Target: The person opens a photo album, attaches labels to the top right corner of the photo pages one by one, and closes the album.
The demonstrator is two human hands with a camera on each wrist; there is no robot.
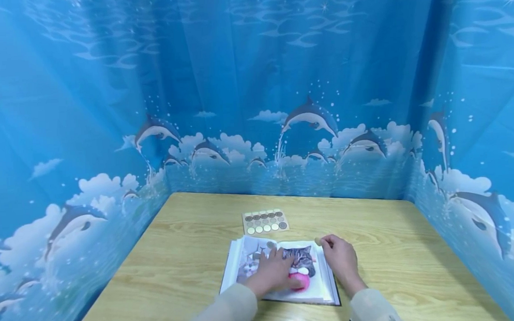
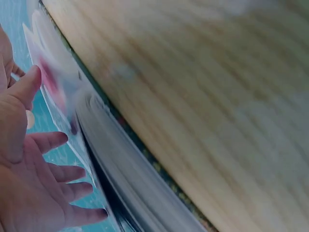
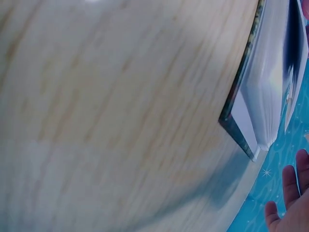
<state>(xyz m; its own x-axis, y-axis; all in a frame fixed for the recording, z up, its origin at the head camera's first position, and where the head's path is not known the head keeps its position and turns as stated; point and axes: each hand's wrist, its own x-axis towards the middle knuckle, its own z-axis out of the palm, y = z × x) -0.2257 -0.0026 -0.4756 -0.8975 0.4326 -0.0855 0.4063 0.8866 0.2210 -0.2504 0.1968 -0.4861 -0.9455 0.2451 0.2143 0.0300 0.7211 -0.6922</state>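
Observation:
An open photo book (image 1: 329,292) lies on the table, with a tabby cat picture (image 1: 303,259) on its right page and a paler picture (image 1: 247,267) on its left page. My left hand (image 1: 273,272) rests over the middle of the spread, fingers straight and spread apart; the left wrist view shows the same hand (image 2: 36,193) beside the page edges. At the book's upper right corner my right hand (image 1: 341,260) pinches a small round tan sticker (image 1: 318,241) between thumb and fingertips. In the right wrist view that hand (image 3: 294,212) shows only partly.
Behind the book lies a flat card (image 1: 265,222) with rows of round stickers, some pale, some dark. The wooden table (image 1: 179,261) reaches back to a blue dolphin-print curtain (image 1: 288,81), which also hangs along both sides.

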